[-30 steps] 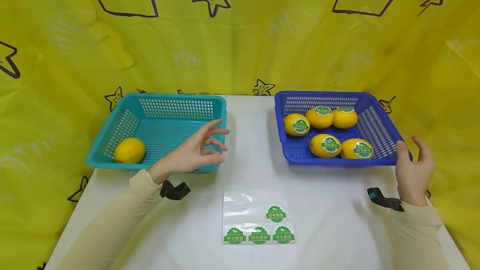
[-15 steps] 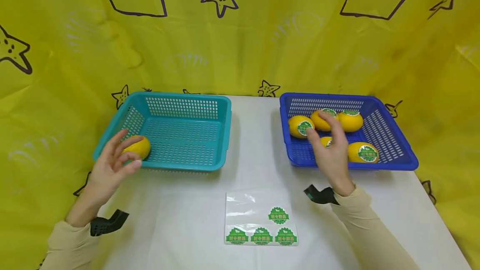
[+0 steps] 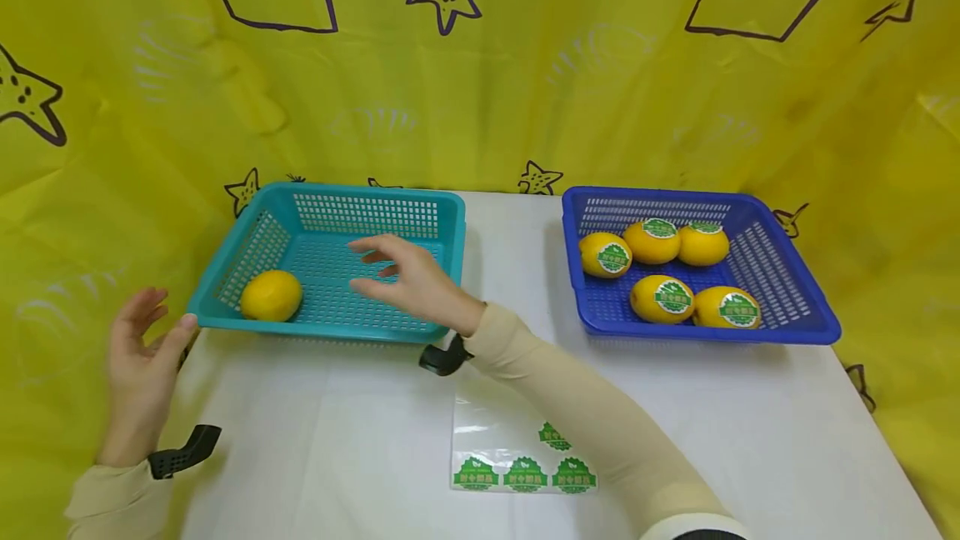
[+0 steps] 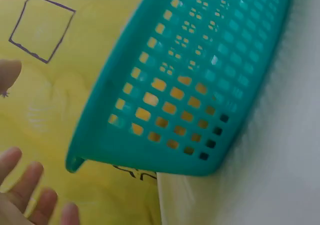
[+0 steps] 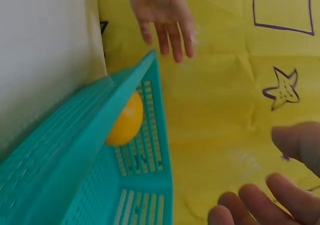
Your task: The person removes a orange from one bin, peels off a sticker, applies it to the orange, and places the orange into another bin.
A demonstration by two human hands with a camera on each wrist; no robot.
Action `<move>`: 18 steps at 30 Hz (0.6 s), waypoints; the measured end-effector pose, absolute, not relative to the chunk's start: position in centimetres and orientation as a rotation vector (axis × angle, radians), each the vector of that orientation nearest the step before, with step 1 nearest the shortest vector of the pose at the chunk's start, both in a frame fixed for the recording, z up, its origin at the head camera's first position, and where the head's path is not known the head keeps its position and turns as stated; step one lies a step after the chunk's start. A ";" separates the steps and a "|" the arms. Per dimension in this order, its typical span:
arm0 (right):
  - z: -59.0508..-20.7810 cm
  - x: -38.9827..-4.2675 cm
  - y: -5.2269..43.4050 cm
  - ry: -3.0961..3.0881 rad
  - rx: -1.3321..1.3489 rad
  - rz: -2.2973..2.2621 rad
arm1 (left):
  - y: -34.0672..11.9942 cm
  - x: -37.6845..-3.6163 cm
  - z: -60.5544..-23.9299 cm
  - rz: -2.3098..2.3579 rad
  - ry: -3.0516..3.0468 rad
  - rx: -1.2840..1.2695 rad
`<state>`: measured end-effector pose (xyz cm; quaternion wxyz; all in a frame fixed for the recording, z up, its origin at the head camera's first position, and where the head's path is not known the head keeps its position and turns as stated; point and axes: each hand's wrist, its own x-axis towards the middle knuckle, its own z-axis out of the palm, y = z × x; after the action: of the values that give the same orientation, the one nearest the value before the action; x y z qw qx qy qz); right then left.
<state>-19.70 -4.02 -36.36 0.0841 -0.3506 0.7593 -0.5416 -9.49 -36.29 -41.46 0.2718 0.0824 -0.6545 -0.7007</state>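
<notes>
A plain yellow lemon (image 3: 272,295) lies in the front left corner of the teal basket (image 3: 330,329); the right wrist view shows the lemon (image 5: 125,120) behind the teal basket's wall (image 5: 150,150). My right hand (image 3: 375,265) reaches across over the teal basket's floor, fingers spread and empty, a short way right of the lemon. My left hand (image 3: 168,315) hovers open beside the basket's front left corner, outside it and holding nothing. Its fingertips (image 4: 25,195) show below the teal wall (image 4: 165,115). In the right wrist view my left hand (image 5: 162,15) appears at the top.
A blue basket (image 3: 795,325) at the right holds several lemons with green stickers (image 3: 662,298). A clear sheet with green round stickers (image 3: 525,473) lies near the white table's front edge, partly under my right sleeve. Yellow cloth with drawn stars hangs behind and at both sides.
My right hand left the blue basket and crossed left to above the teal basket. My left hand drew back from the plain lemon to outside the basket's left corner.
</notes>
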 end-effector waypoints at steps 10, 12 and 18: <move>-36.8 -23.5 -14.7 2.218 -1.060 -1.124 | -37.9 -9.9 -43.2 -1.984 -2.109 0.284; -37.1 -24.2 -16.0 2.199 -1.039 -1.002 | -38.0 -10.0 -43.5 -2.037 -2.120 0.234; -38.3 -25.6 -18.4 2.105 -0.998 -0.675 | -37.6 -10.3 -44.2 -2.158 -2.081 0.152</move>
<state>-25.58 -18.43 -38.33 0.3506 -0.3854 0.8128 -0.2606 -10.31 -37.64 -44.21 0.0698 0.0505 -0.6916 -0.7171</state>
